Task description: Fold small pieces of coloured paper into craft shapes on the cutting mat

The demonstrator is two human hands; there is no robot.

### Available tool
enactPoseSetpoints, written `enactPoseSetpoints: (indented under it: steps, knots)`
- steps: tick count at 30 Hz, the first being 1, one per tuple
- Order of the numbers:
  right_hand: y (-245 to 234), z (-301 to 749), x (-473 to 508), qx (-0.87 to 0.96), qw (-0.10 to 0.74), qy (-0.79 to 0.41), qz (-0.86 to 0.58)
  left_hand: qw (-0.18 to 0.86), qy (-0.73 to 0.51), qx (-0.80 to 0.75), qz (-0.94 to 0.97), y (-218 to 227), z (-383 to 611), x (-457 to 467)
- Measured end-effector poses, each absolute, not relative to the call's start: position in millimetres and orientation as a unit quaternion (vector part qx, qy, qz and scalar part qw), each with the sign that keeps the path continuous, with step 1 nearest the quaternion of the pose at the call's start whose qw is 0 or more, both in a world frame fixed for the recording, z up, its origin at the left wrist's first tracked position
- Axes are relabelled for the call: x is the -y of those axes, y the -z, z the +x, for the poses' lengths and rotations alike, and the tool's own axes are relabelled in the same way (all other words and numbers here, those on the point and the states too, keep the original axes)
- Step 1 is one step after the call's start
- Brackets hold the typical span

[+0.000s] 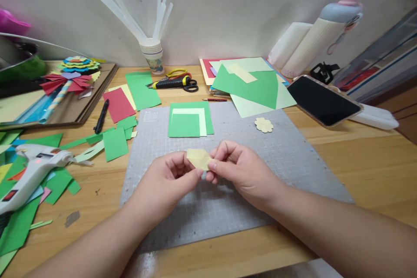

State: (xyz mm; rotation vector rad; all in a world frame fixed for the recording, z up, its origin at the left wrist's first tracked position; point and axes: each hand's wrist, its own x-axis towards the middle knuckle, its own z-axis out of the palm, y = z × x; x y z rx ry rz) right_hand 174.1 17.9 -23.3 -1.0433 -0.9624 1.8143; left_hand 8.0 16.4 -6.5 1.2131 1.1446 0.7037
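Note:
Between my two hands is a small piece of pale yellow paper (198,159), held above a grey cutting mat (156,221). My left hand (171,176) pinches its left side with thumb and fingers. At its right corner, the thumb and fingers of my right hand (243,169) are closed on it. Beyond my hands, a green square (185,125) lies on a pale green square (202,121), over a larger green square (208,115). A cream scalloped paper flower (263,124) rests on the mat to the right.
A white glue gun (35,169) lies among green scraps on the left. At the back are scissors (190,87), a utility knife (171,81), a cup (153,61) with white strips, and stacked coloured paper (250,89). A phone (325,100) and tilted bottle (321,30) are on the right.

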Motion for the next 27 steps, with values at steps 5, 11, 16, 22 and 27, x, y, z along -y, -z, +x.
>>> enactPoseSetpoints:
  steps: [5, 11, 16, 22, 27]
  knots:
    - [22.6, 174.1, -17.4, 0.391, 0.409, -0.708, -0.423, 0.619, -0.306, -0.495, 0.527, 7.4, 8.7, -16.2]
    - [21.7, 173.5, -16.8, 0.401, 0.413, -0.697, -0.428, 0.624, -0.303, -0.477, 0.540, 11.3, 8.5, -15.8]
    - [21.2, 172.3, -16.9, 0.392, 0.407, -0.708, -0.425, 0.596, -0.289, -0.507, 0.552, 11.8, 6.5, -15.2]
    - [21.6, 172.7, -16.8, 0.377, 0.415, -0.717, -0.414, 0.612, -0.310, -0.486, 0.541, 7.7, 8.5, -15.8]
    - [22.1, 173.1, -17.2, 0.372, 0.413, -0.723, -0.410, 0.611, -0.308, -0.491, 0.539, 9.8, 7.3, -15.0]
